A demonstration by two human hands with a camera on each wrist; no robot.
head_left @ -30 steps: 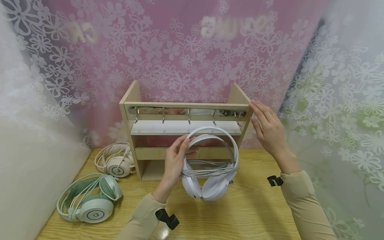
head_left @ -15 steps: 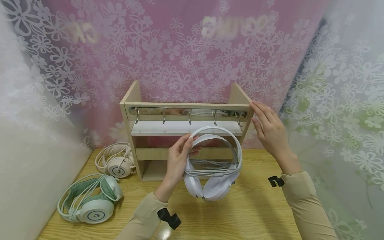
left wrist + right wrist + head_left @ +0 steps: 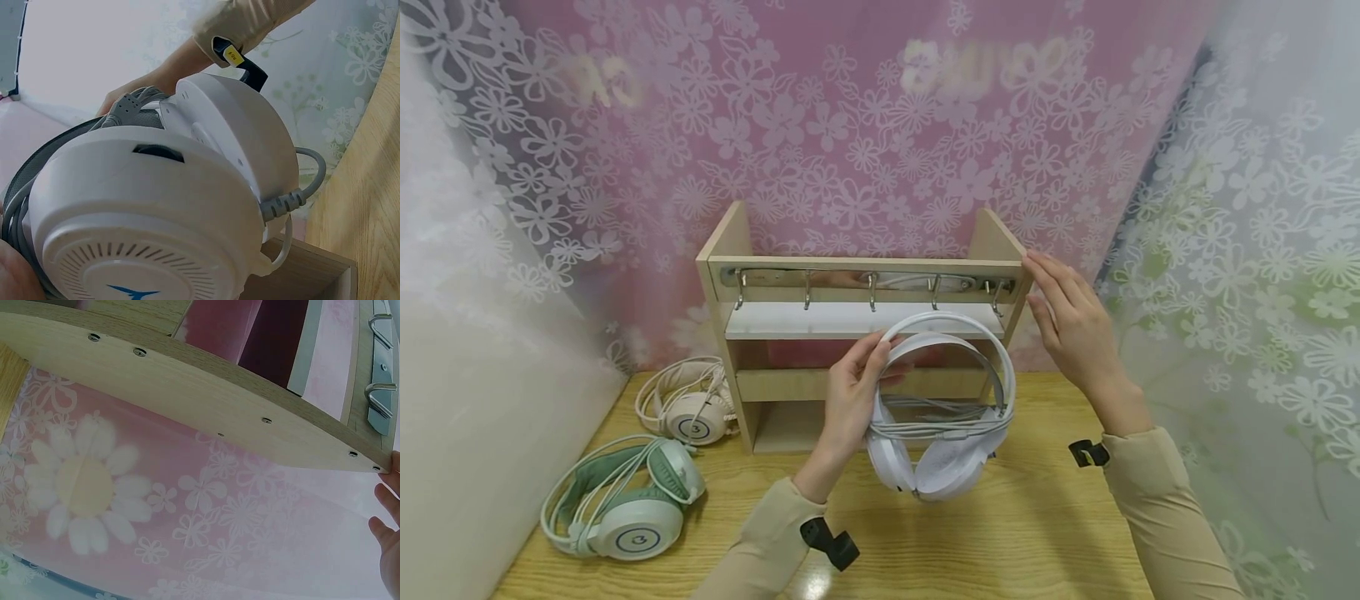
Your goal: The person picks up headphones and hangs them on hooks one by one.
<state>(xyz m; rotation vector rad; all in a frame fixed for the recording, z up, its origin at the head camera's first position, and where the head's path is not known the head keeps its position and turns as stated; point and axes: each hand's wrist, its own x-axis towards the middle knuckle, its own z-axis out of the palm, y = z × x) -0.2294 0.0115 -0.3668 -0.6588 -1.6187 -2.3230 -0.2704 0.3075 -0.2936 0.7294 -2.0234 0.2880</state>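
White headphones (image 3: 951, 467) with a grey cable bundled across them hang from my left hand (image 3: 850, 392), which pinches the left side of the headband. They are held in front of the wooden rack (image 3: 857, 386), below its row of metal hooks (image 3: 872, 292). The left wrist view shows one ear cup (image 3: 137, 194) close up, with a blue mark and a grey cable plugged in. My right hand (image 3: 1071, 325) touches the rack's upper right front corner with its fingertips, fingers nearly straight. In the right wrist view the fingers (image 3: 389, 503) meet the end of the side panel (image 3: 206, 400).
Left of the rack, beige headphones (image 3: 696, 412) lie on the wooden table (image 3: 1015, 533). Nearer the front, green-and-white headphones (image 3: 640, 525) rest with their cable wrapped round. A white shelf (image 3: 850, 319) sits under the hooks. A pink floral curtain (image 3: 850, 125) stands behind.
My left hand has shifted slightly to the right with the white headphones in it. The right hand has stayed at the rack's corner.
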